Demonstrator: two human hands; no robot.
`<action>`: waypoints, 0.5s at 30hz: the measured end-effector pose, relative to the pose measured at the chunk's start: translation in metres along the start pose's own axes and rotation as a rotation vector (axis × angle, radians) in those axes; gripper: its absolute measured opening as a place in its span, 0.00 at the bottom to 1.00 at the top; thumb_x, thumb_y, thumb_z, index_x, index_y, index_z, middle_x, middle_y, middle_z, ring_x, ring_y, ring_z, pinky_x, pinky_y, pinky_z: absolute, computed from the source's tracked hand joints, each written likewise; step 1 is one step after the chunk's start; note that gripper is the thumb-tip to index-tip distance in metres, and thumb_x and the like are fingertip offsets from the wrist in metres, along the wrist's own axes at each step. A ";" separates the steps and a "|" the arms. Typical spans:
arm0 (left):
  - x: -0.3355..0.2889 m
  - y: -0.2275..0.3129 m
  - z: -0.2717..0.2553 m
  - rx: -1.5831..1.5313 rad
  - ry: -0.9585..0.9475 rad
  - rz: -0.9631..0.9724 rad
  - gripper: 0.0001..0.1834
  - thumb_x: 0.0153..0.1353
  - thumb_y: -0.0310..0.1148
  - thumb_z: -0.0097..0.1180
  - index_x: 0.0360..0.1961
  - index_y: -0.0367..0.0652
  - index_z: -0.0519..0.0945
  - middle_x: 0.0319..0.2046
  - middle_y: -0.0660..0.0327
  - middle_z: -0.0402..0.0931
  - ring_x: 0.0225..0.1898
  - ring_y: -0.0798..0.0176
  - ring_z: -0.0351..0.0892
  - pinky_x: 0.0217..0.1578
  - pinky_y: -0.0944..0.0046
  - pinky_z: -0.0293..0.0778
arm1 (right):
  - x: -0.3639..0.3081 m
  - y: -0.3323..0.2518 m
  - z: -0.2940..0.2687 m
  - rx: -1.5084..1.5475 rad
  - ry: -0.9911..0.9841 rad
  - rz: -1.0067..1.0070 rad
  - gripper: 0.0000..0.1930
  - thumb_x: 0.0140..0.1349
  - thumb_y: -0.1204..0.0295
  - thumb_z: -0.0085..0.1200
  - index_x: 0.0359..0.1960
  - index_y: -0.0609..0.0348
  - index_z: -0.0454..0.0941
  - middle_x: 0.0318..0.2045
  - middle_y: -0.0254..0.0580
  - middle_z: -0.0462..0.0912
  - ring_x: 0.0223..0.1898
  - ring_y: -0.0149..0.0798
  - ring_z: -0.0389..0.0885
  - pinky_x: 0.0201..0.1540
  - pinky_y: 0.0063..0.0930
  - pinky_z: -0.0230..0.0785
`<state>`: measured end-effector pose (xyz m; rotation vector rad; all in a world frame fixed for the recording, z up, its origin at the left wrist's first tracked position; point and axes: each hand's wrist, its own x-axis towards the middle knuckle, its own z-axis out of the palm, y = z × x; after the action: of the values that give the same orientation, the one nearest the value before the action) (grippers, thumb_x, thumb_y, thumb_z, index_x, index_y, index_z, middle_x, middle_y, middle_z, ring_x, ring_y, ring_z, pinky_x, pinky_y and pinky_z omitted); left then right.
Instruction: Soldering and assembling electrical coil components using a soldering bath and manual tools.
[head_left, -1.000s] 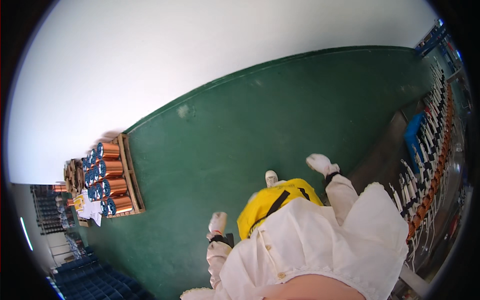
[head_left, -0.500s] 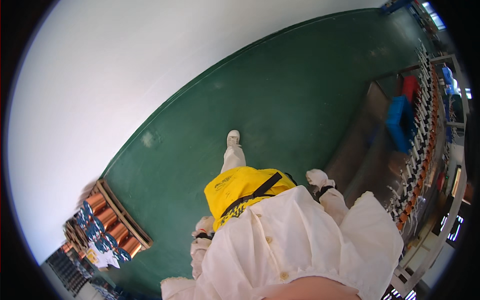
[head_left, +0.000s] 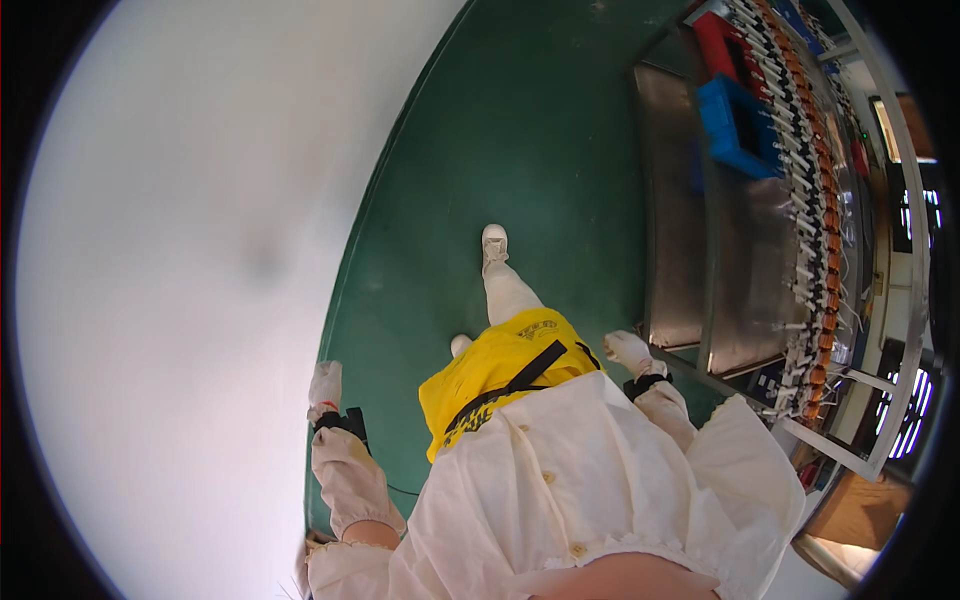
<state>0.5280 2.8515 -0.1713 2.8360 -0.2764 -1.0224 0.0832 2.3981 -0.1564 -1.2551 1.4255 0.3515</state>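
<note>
My left hand (head_left: 325,384), in a white glove, swings out beside the white wall at my left. Its fingers do not show well enough to tell whether they are spread or curled. My right hand (head_left: 627,349), also gloved in white, hangs at my right side near the metal rack, fingers curled in and nothing seen in them. Black bands (head_left: 345,424) circle both wrists. Around my waist is a yellow cloth (head_left: 500,365) with a black strap across it. A white shoe (head_left: 494,240) is out in front on the green floor.
The white wall (head_left: 220,250) runs along my left. At my right stands a metal rack with shelf panels (head_left: 675,210), a blue bin (head_left: 735,125), a red bin (head_left: 722,48) and a long row of copper-wound parts with white pins (head_left: 815,210). Green floor (head_left: 440,180) stretches ahead between them.
My view has turned and moved ahead along the wall. My left hand has swung outward and forward. The rack is nearer, and the pallet of copper spools at the left has gone from view.
</note>
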 end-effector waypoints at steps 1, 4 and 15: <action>0.012 0.055 -0.014 -0.133 0.034 -0.042 0.15 0.61 0.39 0.47 0.45 0.46 0.76 0.40 0.52 0.77 0.45 0.48 0.77 0.45 0.54 0.72 | 0.006 -0.002 -0.003 -0.003 0.038 0.072 0.15 0.60 0.62 0.47 0.31 0.63 0.78 0.26 0.37 0.79 0.24 0.30 0.76 0.28 0.24 0.69; 0.054 0.111 -0.008 -0.384 0.087 0.023 0.17 0.61 0.44 0.47 0.45 0.46 0.77 0.33 0.55 0.79 0.43 0.53 0.78 0.43 0.56 0.72 | 0.050 0.000 -0.027 0.142 -0.049 0.227 0.13 0.60 0.64 0.46 0.29 0.61 0.77 0.24 0.36 0.78 0.21 0.29 0.74 0.23 0.25 0.66; 0.100 0.224 -0.018 -0.207 -0.223 -0.120 0.25 0.56 0.50 0.47 0.45 0.43 0.80 0.36 0.55 0.82 0.38 0.58 0.82 0.42 0.62 0.74 | 0.175 -0.272 -0.070 -0.092 0.178 -0.229 0.16 0.61 0.61 0.47 0.36 0.61 0.80 0.27 0.38 0.82 0.29 0.32 0.80 0.35 0.26 0.71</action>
<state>0.5855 2.6124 -0.1820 2.5827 -0.0159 -1.3107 0.3067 2.1549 -0.1674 -1.5388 1.4083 0.1536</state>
